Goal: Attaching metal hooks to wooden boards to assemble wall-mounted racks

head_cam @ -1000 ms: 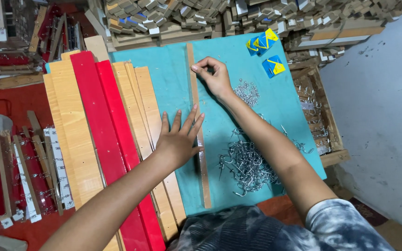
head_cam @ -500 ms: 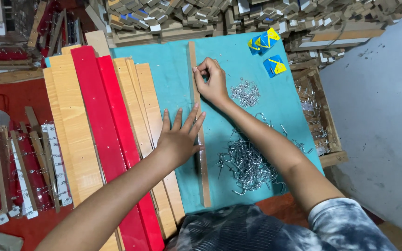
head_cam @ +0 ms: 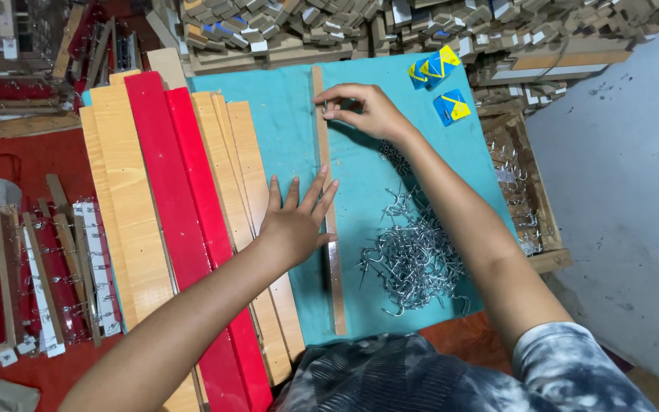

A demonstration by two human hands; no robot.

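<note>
- Head view looks straight down on a teal surface (head_cam: 284, 114), with a narrow wooden strip (head_cam: 328, 229) lying lengthwise along its middle.
- Left hand (head_cam: 296, 221) lies flat, fingers (head_cam: 322, 189) spread wide, palm down just left of the strip, with the thumb side pressing on the strip at about mid-length.
- Right hand (head_cam: 368, 111) sits at the far end of the strip, fingers pinched narrow right against the wood; something small and metallic may be caught between them, though it is too small to tell for sure.
- Right of the strip, near its close end, a loose pile of silver metal hooks (head_cam: 413, 255) spreads over the teal; a smaller scatter (head_cam: 394, 156) lies further up, beside the right forearm.
- Left of the strip, flat boards lie side by side: pale wooden boards (head_cam: 238, 175) nearest it, then red boards (head_cam: 169, 191), then another light wood-grain board (head_cam: 120, 198).
- Beyond the far end of the strip, to its right, sit small blue-and-yellow packets (head_cam: 440, 80).
- Further right of the strip, off the teal edge, a wooden tray (head_cam: 547, 229) holds more hooks.
</note>
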